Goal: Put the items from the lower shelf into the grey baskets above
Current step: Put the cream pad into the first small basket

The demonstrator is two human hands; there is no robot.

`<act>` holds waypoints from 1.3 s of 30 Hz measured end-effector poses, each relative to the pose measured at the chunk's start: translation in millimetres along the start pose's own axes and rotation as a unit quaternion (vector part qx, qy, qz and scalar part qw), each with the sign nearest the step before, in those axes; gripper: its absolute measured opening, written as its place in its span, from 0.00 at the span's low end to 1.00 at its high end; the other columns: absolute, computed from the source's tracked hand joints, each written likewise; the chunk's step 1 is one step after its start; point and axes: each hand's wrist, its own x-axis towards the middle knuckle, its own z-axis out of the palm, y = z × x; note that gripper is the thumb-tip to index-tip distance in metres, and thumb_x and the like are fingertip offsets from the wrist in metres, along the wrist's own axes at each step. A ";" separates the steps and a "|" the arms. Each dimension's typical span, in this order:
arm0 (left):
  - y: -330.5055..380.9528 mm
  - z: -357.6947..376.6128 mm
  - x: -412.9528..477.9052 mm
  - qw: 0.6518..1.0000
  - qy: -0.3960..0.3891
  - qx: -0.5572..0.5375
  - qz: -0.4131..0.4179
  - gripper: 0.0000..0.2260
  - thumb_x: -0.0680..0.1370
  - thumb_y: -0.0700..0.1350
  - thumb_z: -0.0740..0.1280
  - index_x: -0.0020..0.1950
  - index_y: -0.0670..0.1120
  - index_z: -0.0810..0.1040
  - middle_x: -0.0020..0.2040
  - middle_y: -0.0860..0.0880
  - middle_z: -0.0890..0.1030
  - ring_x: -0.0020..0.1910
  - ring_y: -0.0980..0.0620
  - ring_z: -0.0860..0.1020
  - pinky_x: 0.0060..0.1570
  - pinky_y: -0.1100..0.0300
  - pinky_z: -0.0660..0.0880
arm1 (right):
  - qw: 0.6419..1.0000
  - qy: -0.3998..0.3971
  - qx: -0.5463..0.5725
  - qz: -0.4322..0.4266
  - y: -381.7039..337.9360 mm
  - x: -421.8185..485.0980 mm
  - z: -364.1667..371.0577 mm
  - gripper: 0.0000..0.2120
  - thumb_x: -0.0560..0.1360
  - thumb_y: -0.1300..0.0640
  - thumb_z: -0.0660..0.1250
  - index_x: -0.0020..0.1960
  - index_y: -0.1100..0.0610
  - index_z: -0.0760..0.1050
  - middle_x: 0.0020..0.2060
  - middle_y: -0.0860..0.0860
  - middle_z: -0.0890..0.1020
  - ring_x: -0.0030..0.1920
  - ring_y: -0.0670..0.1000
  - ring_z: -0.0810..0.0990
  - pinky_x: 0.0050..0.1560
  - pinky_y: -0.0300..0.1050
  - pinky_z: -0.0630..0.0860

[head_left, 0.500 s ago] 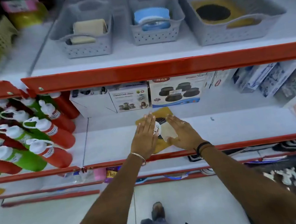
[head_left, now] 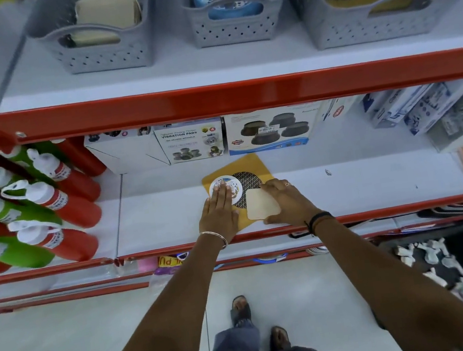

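Note:
On the lower shelf (head_left: pixel 361 186) lies a yellow card with a dark mesh disc (head_left: pixel 248 166). A round white patterned disc (head_left: pixel 223 185) rests on its left part, and my left hand (head_left: pixel 220 211) lies flat on that disc, fingers spread. My right hand (head_left: pixel 285 201) grips a beige rounded square pad (head_left: pixel 261 203) at its right edge, over the card. On the upper shelf stand three grey baskets: the left basket (head_left: pixel 103 48) holds beige pads, the middle basket (head_left: pixel 235 26) blue round items, the right basket (head_left: pixel 376 24) yellow cards with dark discs.
Red and green bottles (head_left: pixel 48 202) lie stacked at the left of the lower shelf. Product boxes (head_left: pixel 192 142) stand along its back, with more packages (head_left: pixel 440 114) at the right. A red rail (head_left: pixel 242 95) fronts the upper shelf. Further goods sit on lower shelves near the floor.
The view has come closer to the shelf. My right hand has drawn the beige pad toward the shelf's front edge, uncovering more of the mesh disc. My left hand still rests on the white disc.

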 end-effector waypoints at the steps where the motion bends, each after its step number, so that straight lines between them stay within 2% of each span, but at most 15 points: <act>1: 0.3 -1.5 -0.7 1.000 0.002 0.001 0.003 0.27 0.80 0.51 0.51 0.76 0.43 0.48 0.79 0.45 0.50 0.78 0.48 0.49 0.75 0.50 0.51 | 1.000 0.006 0.014 0.004 -2.4 -1.3 -1.7 0.42 0.65 0.48 0.76 0.72 0.60 0.61 0.70 0.56 0.65 0.68 0.58 0.63 0.71 0.53 0.61; 3: 4.5 -7.4 -12.2 0.999 0.037 -0.004 0.016 0.27 0.79 0.52 0.48 0.76 0.43 0.49 0.78 0.45 0.51 0.78 0.47 0.50 0.75 0.49 0.52 | 0.999 0.022 0.041 0.005 -9.9 -11.4 -10.3 0.41 0.65 0.48 0.76 0.71 0.60 0.63 0.68 0.55 0.66 0.67 0.57 0.65 0.70 0.53 0.63; 6: 16.7 -27.7 -35.1 0.989 0.133 -0.033 0.045 0.28 0.77 0.52 0.44 0.76 0.43 0.51 0.78 0.44 0.53 0.77 0.47 0.52 0.74 0.52 0.50 | 0.997 0.048 0.067 -0.013 -24.6 -29.6 -34.9 0.40 0.64 0.49 0.77 0.70 0.60 0.64 0.66 0.54 0.67 0.65 0.56 0.65 0.68 0.52 0.66; 9: 29.5 -58.6 -59.3 0.969 0.227 -0.053 0.082 0.26 0.78 0.49 0.46 0.76 0.43 0.50 0.78 0.47 0.50 0.76 0.53 0.46 0.74 0.55 0.46 | 0.994 0.057 0.080 -0.052 -45.1 -52.6 -73.8 0.40 0.63 0.50 0.78 0.70 0.59 0.65 0.64 0.53 0.68 0.63 0.53 0.65 0.66 0.48 0.66; 14: 43.2 -126.2 -92.6 0.924 0.367 -0.047 0.092 0.26 0.79 0.48 0.48 0.76 0.43 0.47 0.76 0.50 0.48 0.75 0.61 0.35 0.74 0.62 0.36 | 0.985 0.075 0.084 -0.129 -86.4 -102.3 -147.9 0.37 0.62 0.50 0.79 0.68 0.55 0.70 0.60 0.46 0.68 0.62 0.47 0.65 0.64 0.44 0.67; 17: 45.5 -173.2 -106.7 0.897 0.430 -0.033 0.094 0.26 0.79 0.48 0.49 0.76 0.42 0.48 0.76 0.48 0.50 0.75 0.61 0.35 0.74 0.61 0.36 | 0.978 0.081 0.067 -0.180 -113.1 -124.3 -184.9 0.36 0.61 0.48 0.79 0.66 0.54 0.73 0.57 0.45 0.69 0.62 0.50 0.68 0.61 0.44 0.69; 21: 42.5 -237.2 -121.4 0.870 0.485 0.000 0.090 0.26 0.79 0.48 0.48 0.76 0.42 0.50 0.77 0.43 0.53 0.75 0.60 0.38 0.74 0.60 0.36 | 0.964 0.137 0.026 -0.227 -149.8 -136.0 -229.2 0.34 0.62 0.47 0.78 0.66 0.53 0.73 0.56 0.44 0.70 0.60 0.47 0.69 0.59 0.42 0.67; 23: 36.2 -265.6 -124.3 0.863 0.498 0.011 0.084 0.26 0.79 0.48 0.48 0.76 0.42 0.50 0.78 0.43 0.53 0.76 0.56 0.43 0.74 0.60 0.37 | 0.959 0.156 0.018 -0.235 -167.4 -129.8 -247.3 0.35 0.62 0.45 0.78 0.66 0.52 0.73 0.57 0.43 0.70 0.60 0.47 0.69 0.59 0.43 0.67; 26: 17.7 -304.3 -117.9 0.866 0.493 0.027 0.075 0.26 0.79 0.48 0.48 0.76 0.43 0.49 0.78 0.43 0.51 0.77 0.48 0.47 0.75 0.53 0.42 | 0.951 0.180 0.006 -0.252 -193.2 -107.6 -272.7 0.36 0.62 0.43 0.77 0.66 0.53 0.72 0.58 0.47 0.71 0.59 0.48 0.70 0.57 0.44 0.68; 30: -19.7 -345.2 -95.3 0.880 0.463 0.063 0.087 0.25 0.79 0.49 0.46 0.76 0.44 0.51 0.78 0.45 0.52 0.77 0.49 0.48 0.75 0.49 0.47 | 0.943 0.205 -0.023 -0.261 -233.6 -65.2 -301.1 0.33 0.65 0.47 0.76 0.66 0.56 0.73 0.57 0.52 0.73 0.57 0.51 0.71 0.55 0.42 0.66; 33: -47.7 -368.4 -71.2 0.890 0.447 0.045 0.078 0.26 0.78 0.49 0.46 0.76 0.44 0.55 0.78 0.46 0.56 0.77 0.49 0.51 0.75 0.49 0.51 | 0.940 0.219 -0.054 -0.256 -260.7 -21.7 -313.4 0.32 0.66 0.46 0.75 0.66 0.57 0.73 0.61 0.56 0.73 0.60 0.55 0.72 0.57 0.43 0.67; 36: -64.8 -382.3 -52.2 0.901 0.429 0.010 0.064 0.26 0.75 0.47 0.48 0.73 0.41 0.63 0.74 0.41 0.65 0.75 0.44 0.61 0.72 0.46 0.61 | 0.954 0.198 -0.076 -0.214 -276.3 25.0 -314.5 0.34 0.65 0.42 0.74 0.67 0.54 0.71 0.61 0.54 0.72 0.61 0.55 0.72 0.61 0.49 0.71; 39: -82.8 -389.7 -33.0 0.928 0.366 -0.023 0.057 0.25 0.73 0.45 0.51 0.68 0.41 0.70 0.71 0.40 0.70 0.72 0.43 0.65 0.70 0.50 0.63 | 0.963 0.177 -0.064 -0.191 -283.9 64.7 -307.1 0.32 0.64 0.43 0.75 0.64 0.53 0.74 0.58 0.51 0.72 0.59 0.53 0.72 0.59 0.48 0.71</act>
